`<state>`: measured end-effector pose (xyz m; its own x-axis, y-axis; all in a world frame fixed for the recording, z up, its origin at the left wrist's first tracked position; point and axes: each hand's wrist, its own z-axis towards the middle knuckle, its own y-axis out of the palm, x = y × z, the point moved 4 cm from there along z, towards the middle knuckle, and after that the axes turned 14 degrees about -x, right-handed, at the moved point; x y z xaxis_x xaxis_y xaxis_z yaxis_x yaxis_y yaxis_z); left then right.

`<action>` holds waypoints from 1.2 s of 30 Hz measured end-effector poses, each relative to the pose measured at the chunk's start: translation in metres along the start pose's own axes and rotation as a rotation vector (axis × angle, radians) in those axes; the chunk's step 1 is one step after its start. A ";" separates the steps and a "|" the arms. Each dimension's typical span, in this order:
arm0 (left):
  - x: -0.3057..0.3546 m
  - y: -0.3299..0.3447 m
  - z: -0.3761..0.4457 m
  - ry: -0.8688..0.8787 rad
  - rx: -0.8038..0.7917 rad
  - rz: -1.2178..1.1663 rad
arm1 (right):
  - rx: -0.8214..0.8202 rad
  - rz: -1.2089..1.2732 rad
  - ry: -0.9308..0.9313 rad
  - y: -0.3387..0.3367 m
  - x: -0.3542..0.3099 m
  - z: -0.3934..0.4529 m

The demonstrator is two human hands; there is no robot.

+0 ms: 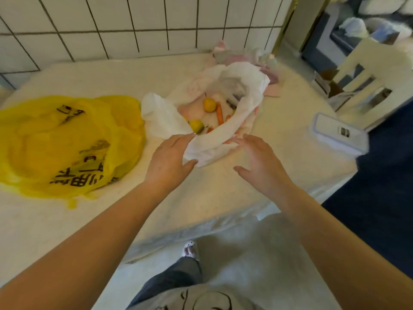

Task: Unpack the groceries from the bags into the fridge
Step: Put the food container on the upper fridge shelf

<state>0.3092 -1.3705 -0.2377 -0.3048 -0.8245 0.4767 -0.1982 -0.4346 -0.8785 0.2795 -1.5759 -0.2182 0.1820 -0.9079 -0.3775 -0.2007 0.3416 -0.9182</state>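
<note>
A white plastic bag [223, 130] lies open on the pale surface [201, 186], its crumpled rim rolled back. The left hand [169, 157] rests against the near edge of the rim, fingers straight; the right hand [259, 162] hovers just beside it, fingers spread and grasping nothing. White tiles [134, 23] back the surface. Inside the bag sit two yellow fruits [209, 104], perhaps pears, and several carrots [219, 114]. A yellow printed bag [67, 144] lies slumped to the left, well apart.
</note>
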 end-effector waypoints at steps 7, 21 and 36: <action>0.014 -0.023 0.084 -0.001 0.089 -0.070 | -0.009 -0.066 -0.063 -0.038 0.040 0.081; 0.027 0.012 0.190 -0.191 0.067 -0.100 | -0.141 -0.056 -0.206 -0.074 0.113 0.213; 0.087 0.108 0.285 -0.340 -0.089 -0.061 | -0.572 -0.719 -0.532 -0.060 0.197 0.287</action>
<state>0.5270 -1.5927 -0.2999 0.0348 -0.8778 0.4777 -0.2914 -0.4661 -0.8354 0.6036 -1.7055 -0.2714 0.8079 -0.5807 0.1010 -0.2764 -0.5246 -0.8052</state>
